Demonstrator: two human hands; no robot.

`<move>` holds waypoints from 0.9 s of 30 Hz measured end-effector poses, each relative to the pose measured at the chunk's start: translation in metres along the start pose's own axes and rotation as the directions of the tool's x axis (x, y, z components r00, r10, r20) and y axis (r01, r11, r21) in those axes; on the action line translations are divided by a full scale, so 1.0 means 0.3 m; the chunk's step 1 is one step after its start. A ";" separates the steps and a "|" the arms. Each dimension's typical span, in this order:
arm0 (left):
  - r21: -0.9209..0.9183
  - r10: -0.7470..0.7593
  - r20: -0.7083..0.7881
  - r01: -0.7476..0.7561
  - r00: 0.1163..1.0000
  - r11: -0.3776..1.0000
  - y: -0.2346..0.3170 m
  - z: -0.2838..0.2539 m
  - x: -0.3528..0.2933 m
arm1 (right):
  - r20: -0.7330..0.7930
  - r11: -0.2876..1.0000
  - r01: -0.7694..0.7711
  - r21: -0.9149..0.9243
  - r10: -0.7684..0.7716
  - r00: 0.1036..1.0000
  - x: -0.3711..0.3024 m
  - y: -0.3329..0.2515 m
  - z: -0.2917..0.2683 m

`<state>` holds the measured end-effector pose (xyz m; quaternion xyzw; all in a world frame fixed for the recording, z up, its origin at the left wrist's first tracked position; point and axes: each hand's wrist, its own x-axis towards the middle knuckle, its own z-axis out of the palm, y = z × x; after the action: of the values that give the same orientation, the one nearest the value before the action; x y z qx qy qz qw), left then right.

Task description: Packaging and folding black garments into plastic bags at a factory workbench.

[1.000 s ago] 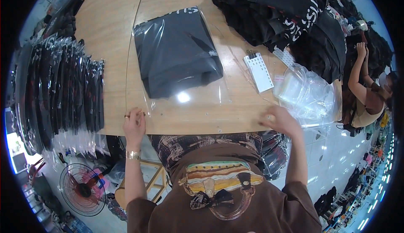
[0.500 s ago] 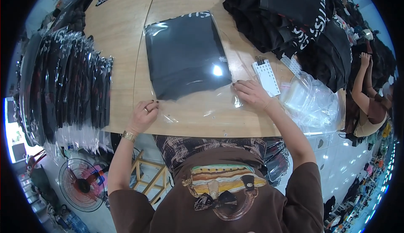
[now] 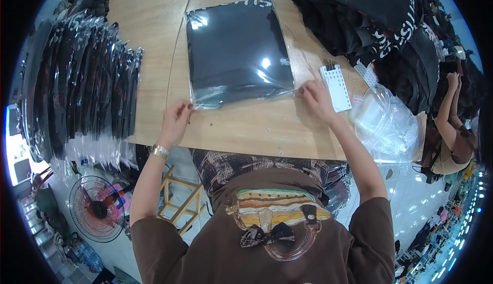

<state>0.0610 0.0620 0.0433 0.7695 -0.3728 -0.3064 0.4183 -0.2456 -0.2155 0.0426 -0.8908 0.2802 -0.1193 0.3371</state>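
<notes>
A folded black garment (image 3: 239, 48) with white lettering at its far edge lies flat on the table inside a clear plastic bag (image 3: 215, 100). The bag's near edge is folded back over the garment. At the left end of that fold, my left hand (image 3: 176, 122) pinches the plastic between thumb and fingers. My right hand (image 3: 314, 99) grips the fold's other end, by the garment's near right corner. The right fingertips partly hide the plastic there.
Bagged black garments (image 3: 84, 89) stand in a row at left. Loose black garments (image 3: 354, 17) are heaped at far right. Beside my right hand lie a clipped card stack (image 3: 335, 89) and clear empty bags (image 3: 387, 122). A fan (image 3: 97, 209) stands below left; another person (image 3: 452, 125) is at right.
Both hands have moved away from me, and the bag's open near end is now folded back against the garment. The bag's loose flap no longer spreads toward the table's front edge.
</notes>
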 end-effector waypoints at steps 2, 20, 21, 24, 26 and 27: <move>-0.137 -0.110 0.021 0.112 0.994 0.984 -0.010 -0.007 0.037 | 0.024 0.990 -0.048 0.136 0.045 0.999 0.050 -0.005 0.004; 0.092 -0.286 -0.260 0.318 0.922 0.944 -0.008 0.062 0.112 | -0.475 0.917 -0.397 -0.032 0.336 0.814 0.065 -0.174 0.073; 0.137 -0.269 -0.320 0.326 0.908 0.935 -0.013 0.062 0.104 | -0.494 0.907 -0.420 -0.036 0.349 0.796 0.056 -0.167 0.074; 0.262 -0.178 -0.382 0.292 0.907 0.920 -0.010 0.071 0.091 | -0.505 0.914 -0.402 0.062 0.376 0.777 0.047 -0.127 0.099; 0.475 -0.013 -0.457 0.256 0.889 0.842 0.112 0.098 0.076 | -0.657 0.997 -0.027 -0.078 -0.031 0.753 0.037 -0.116 0.117; 0.479 -0.006 -0.446 0.244 0.895 0.843 0.164 0.113 0.070 | -0.596 0.989 0.056 -0.135 -0.126 0.793 0.037 -0.145 0.119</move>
<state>0.0301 0.0123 0.0672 0.9250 -0.2888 -0.0444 0.2430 -0.2040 -0.1761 0.0452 -0.8362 0.3357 -0.3969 0.1746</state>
